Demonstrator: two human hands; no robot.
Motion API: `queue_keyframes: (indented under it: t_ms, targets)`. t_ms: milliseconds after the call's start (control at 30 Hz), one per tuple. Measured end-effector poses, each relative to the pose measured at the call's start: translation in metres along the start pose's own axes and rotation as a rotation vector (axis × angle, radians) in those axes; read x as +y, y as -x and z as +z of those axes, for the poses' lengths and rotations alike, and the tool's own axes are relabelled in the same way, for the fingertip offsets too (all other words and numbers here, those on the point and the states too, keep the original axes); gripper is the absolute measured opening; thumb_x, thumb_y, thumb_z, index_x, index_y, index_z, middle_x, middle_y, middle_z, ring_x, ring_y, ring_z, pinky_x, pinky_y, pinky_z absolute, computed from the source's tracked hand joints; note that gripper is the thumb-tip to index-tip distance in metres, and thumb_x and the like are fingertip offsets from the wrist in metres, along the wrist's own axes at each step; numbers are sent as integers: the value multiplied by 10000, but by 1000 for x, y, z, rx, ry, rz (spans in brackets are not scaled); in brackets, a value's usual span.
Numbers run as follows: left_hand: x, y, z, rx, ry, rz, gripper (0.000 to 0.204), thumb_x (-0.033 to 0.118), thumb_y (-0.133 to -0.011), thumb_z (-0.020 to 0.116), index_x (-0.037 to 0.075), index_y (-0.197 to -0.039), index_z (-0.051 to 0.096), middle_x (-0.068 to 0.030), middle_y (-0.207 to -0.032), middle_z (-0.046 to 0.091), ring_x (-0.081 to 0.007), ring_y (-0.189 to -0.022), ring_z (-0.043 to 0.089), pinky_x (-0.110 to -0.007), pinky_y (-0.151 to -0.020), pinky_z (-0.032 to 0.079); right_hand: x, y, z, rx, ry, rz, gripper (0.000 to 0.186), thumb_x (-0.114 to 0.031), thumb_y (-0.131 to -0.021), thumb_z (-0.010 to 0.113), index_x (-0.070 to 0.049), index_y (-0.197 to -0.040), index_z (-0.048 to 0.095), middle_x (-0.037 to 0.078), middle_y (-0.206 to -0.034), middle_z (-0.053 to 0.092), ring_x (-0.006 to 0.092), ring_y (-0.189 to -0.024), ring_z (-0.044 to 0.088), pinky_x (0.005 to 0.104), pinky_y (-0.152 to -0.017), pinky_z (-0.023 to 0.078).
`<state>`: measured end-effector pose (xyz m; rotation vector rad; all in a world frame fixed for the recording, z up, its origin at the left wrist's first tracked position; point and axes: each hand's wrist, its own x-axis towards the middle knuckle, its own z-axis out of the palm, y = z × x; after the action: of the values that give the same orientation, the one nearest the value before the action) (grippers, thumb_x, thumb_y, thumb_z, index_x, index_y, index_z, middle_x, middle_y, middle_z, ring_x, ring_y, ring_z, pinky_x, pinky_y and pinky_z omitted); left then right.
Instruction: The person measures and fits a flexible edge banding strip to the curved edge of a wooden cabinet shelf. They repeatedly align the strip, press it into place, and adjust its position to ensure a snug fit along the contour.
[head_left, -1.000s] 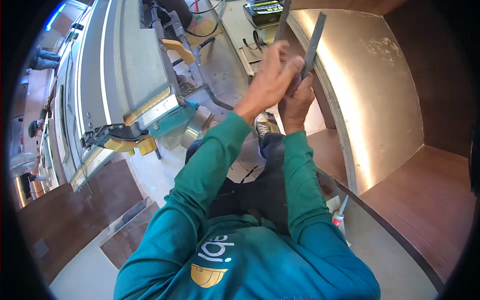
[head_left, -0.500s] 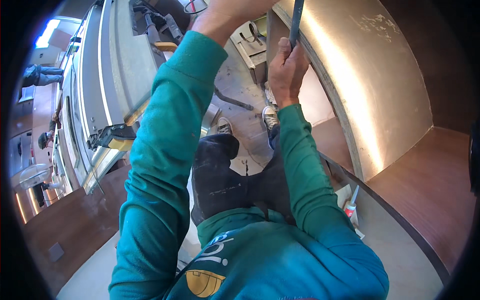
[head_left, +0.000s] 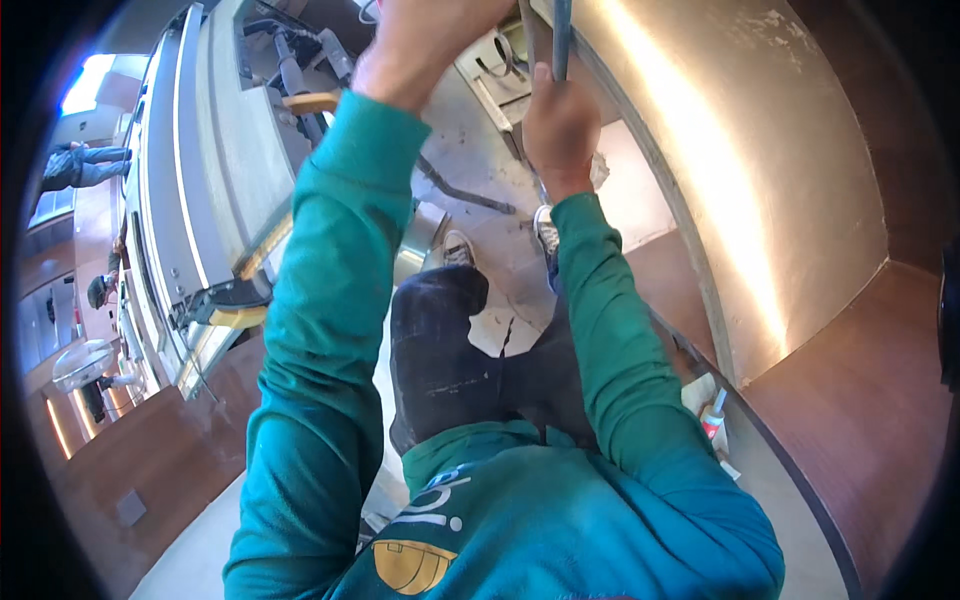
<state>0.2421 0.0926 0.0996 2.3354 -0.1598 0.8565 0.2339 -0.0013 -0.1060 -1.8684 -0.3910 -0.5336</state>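
Far left, background: another person (head_left: 82, 166) in dark clothes bends forward near a bright window, well apart from the work.
Left, machine: a long grey table saw (head_left: 205, 170) runs up the frame; yellow fittings (head_left: 240, 318) sit at its near corner, beside the wearer's left sleeve.
Lower left, floor: brown board panels (head_left: 140, 470) lie on the pale floor below the machine.
Left hand (head_left: 425, 40): raised to the upper edge of the frame on a teal sleeve; the frame edge cuts off the fingers, so whether they are open or closed cannot be told.
Obstruction: the left forearm crosses in front of the machine's right side and hides part of it.
Centre, below: dark trousers and two shoes (head_left: 458, 246) stand on a dusty floor strewn with white scraps (head_left: 495, 330).
Metal strip (head_left: 561, 38): a narrow grey bar, nearly upright, running out of the top of the frame just above the right hand.
Right hand (head_left: 560, 125): fingers curled closed around the lower end of the strip, knuckles toward the camera.
Behind the hands: a grey metal case (head_left: 500, 80) with a handle rests on the floor.
Right: a tall curved panel (head_left: 760, 190) with a shiny pale face and brown edges stands just beside the strip.
Lower right: a small white bottle with a red cap (head_left: 712, 418) lies at the foot of the panel.
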Motion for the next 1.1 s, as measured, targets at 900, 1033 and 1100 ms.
queue_keyframes:
  t_ms: [900, 1033, 1100]
  targets:
    - [-18, 18, 10, 109, 125, 54, 103, 46, -880, 720, -9, -963, 747, -135, -870, 706, -267, -814, 689, -370, -751, 531, 11, 13, -2, -49, 3, -32, 248, -192, -1030, 608, 1, -881, 655, 228, -674, 617, 445, -637, 625, 487, -560, 480]
    - [-12, 12, 9, 157, 200, 150, 99, 30, -877, 722, -11, -963, 750, -119, -860, 704, -239, -795, 683, -333, -725, 527, 3, 5, -25, -119, 33, -10, 244, -182, -1030, 619, -7, -860, 618, 177, -590, 548, 375, -521, 586, 451, -488, 433]
    - [5, 7, 0, 129, 255, 112, 103, 27, -876, 723, -4, -970, 755, -113, -861, 713, -225, -790, 688, -323, -712, 528, 2, -2, -27, -87, 42, -38, 260, -185, -1036, 613, -12, -843, 596, 175, -584, 534, 385, -509, 568, 459, -479, 418]
